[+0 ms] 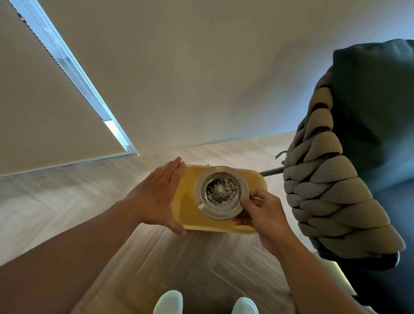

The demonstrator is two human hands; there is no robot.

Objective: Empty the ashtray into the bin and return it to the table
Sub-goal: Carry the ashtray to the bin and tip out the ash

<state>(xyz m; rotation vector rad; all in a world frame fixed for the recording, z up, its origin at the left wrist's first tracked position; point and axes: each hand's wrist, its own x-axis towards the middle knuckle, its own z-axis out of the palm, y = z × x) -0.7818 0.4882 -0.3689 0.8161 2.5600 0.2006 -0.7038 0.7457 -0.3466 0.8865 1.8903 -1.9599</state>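
A round metal ashtray (221,193) with dark ash and pale specks in its bowl is over a small yellow table top (190,212); whether it rests on the top or is lifted off it I cannot tell. My right hand (262,216) grips the ashtray's near right rim with thumb and fingers. My left hand (159,197) lies flat against the table's left edge, fingers straight and together, holding nothing. No bin is in view.
A dark green armchair (387,120) with a chunky knitted beige cushion (333,190) stands close on the right, touching distance from the table. Wooden herringbone floor (193,266) lies below, my two white shoes (205,311) at the bottom. A beige wall and a window blind are behind.
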